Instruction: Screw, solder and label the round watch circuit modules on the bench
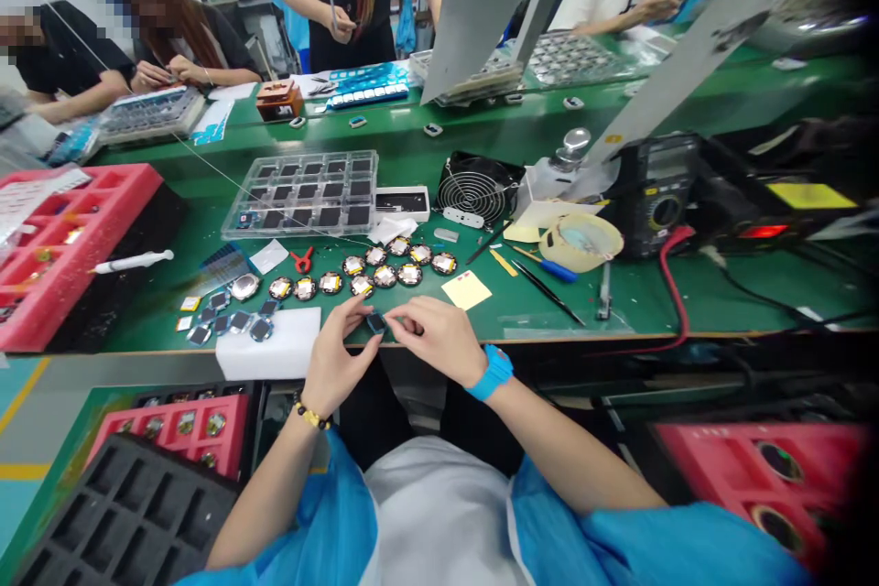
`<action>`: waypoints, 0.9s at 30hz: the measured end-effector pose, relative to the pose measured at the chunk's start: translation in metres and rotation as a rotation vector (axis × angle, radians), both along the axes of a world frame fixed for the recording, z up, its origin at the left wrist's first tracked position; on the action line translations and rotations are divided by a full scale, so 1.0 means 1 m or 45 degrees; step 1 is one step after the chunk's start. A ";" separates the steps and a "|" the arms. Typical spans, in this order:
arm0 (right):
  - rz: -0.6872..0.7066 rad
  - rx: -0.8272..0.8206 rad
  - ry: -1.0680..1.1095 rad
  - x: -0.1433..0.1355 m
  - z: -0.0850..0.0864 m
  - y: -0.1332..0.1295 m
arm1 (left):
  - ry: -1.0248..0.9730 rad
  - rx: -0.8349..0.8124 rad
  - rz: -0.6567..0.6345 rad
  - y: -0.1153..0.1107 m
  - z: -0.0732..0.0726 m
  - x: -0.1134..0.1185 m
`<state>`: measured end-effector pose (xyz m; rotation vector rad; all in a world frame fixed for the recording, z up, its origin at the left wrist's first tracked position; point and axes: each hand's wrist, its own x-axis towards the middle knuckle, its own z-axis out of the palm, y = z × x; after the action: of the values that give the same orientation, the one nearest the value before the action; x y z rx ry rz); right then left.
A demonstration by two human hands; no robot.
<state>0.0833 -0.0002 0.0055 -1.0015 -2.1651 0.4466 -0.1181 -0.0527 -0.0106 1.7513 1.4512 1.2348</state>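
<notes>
While the left hand (338, 353) holds 1 module (375, 322), the right hand (439, 335) is near.

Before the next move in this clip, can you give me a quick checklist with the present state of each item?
1. Small dark module in hand: ok, at the fingertips between the left hand and the right hand.
2. Module's underside sound: cannot tell, it is hidden.
3. Round units clear of the fingers: ok, they lie on the green table beyond the hands.
4. Black tweezers picked up: not ok, they lie on the table, right of the hands.
5. White foam block fully on the table: not ok, it seems to jut past the front edge.
</notes>
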 end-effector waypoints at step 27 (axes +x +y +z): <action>0.000 -0.126 -0.053 0.026 -0.012 0.006 | 0.575 0.433 0.836 0.106 0.070 -0.168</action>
<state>0.1095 0.0055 -0.0061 -1.0737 -2.1979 0.5419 -0.2864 0.0536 0.0594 1.9289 2.3244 1.5366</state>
